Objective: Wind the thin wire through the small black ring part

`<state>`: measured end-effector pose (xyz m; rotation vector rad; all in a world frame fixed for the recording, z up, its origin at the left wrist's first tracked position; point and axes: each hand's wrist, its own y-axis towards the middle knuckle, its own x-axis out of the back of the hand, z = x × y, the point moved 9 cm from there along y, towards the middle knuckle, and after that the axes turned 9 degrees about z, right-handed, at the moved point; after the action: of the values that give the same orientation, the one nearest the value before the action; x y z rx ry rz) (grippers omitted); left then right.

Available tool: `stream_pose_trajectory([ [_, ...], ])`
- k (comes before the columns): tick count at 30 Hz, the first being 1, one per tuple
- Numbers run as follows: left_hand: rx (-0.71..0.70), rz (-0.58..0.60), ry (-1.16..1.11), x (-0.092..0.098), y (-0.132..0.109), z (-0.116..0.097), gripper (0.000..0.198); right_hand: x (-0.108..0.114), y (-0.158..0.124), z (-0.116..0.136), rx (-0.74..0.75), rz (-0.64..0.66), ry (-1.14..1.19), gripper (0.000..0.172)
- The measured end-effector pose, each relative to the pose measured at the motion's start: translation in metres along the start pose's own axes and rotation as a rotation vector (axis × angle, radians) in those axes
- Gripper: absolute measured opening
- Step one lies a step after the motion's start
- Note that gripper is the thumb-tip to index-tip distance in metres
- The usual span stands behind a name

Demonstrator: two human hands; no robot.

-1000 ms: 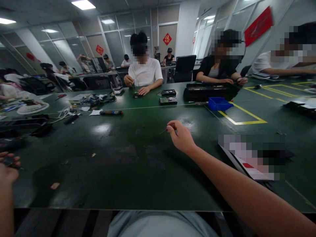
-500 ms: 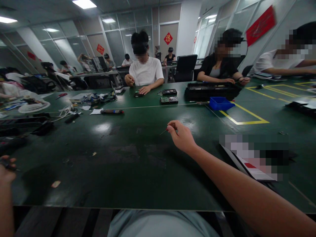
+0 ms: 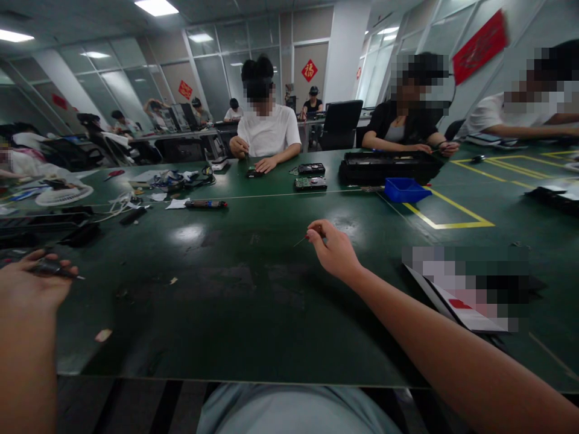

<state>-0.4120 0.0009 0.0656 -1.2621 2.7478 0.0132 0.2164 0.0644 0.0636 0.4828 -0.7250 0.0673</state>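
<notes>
My left hand [image 3: 38, 286], at the left edge of the view, has its fingers around a dark tool [image 3: 53, 267] with a thin metal tip pointing right. My right hand [image 3: 332, 246] is over the middle of the dark green table [image 3: 217, 337], its thumb and forefinger pinched on a thin metal rod [image 3: 300, 242] with a small red part at the fingertips. The rod points down and to the left. A small pale scrap [image 3: 103, 335] lies near the front edge, to the right of my left forearm.
Across the table a person's hand [image 3: 266, 164] rests by a small device. Hard drives [image 3: 310, 183], a blue tray [image 3: 406, 190] and a long black part [image 3: 389, 169] lie beyond my right hand. A booklet [image 3: 461, 301] is at right; cables [image 3: 181, 179] and a cylindrical tool [image 3: 207, 204] are at back left.
My left hand has come further into view, moving right and up with the dark tool. My right hand and the thin rod are almost where they were.
</notes>
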Motion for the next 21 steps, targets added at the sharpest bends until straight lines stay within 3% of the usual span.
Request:
stream_pose_trajectory([
  [4,0.005,0.116,-0.103,-0.07,-0.048,-0.007,0.016,-0.001,0.001,-0.001,0.005,0.006,-0.004,0.017],
  [9,0.155,0.556,-0.341,-0.182,-0.113,0.002,0.017,0.0,0.0,-0.002,0.008,-0.01,-0.004,0.016],
  [13,0.268,0.776,-0.41,-0.25,-0.163,0.015,0.021,0.003,-0.002,-0.004,0.013,-0.033,0.013,0.016],
  [17,0.303,0.964,-0.365,-0.3,-0.222,0.027,0.03,0.005,-0.002,-0.006,-0.004,-0.044,0.032,0.018],
  [21,0.269,1.062,-0.262,-0.332,-0.271,0.051,0.049,0.006,-0.003,-0.005,-0.013,-0.055,0.03,0.021],
])
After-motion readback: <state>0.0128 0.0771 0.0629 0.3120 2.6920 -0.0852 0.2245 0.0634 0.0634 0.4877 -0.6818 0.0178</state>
